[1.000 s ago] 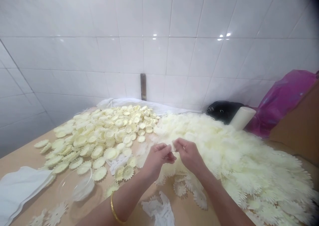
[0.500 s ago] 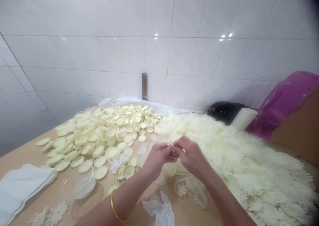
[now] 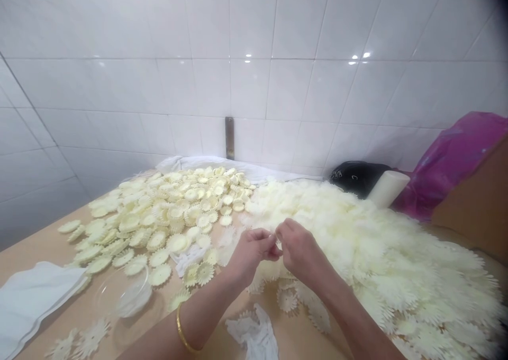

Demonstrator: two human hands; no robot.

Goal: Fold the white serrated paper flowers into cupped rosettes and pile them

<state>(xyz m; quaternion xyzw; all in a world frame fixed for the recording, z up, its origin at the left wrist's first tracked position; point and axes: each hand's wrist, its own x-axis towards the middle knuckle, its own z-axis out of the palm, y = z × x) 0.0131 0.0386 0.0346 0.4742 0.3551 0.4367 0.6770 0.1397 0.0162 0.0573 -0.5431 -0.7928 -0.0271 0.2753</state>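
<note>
My left hand (image 3: 252,255) and my right hand (image 3: 299,250) meet fingertip to fingertip above the table's middle. Both are pinched shut on a small pale piece (image 3: 277,239) between them, too small to make out clearly. A gold bangle (image 3: 181,334) sits on my left wrist. Left of my hands lies a spread of cream flower-shaped discs (image 3: 166,217). On the right is a big heap of white fringed petal pieces (image 3: 381,259).
A clear plastic bowl (image 3: 123,296) and a white cloth (image 3: 32,296) lie at the left front. Crumpled white scrap (image 3: 254,333) sits near the front edge. A black bag (image 3: 357,177), a white cylinder (image 3: 387,188) and a magenta plastic bag (image 3: 452,159) stand by the tiled wall.
My hands have stayed at the same spot; the fingertips have drawn closer together around the small piece. Nothing else on the table has moved.
</note>
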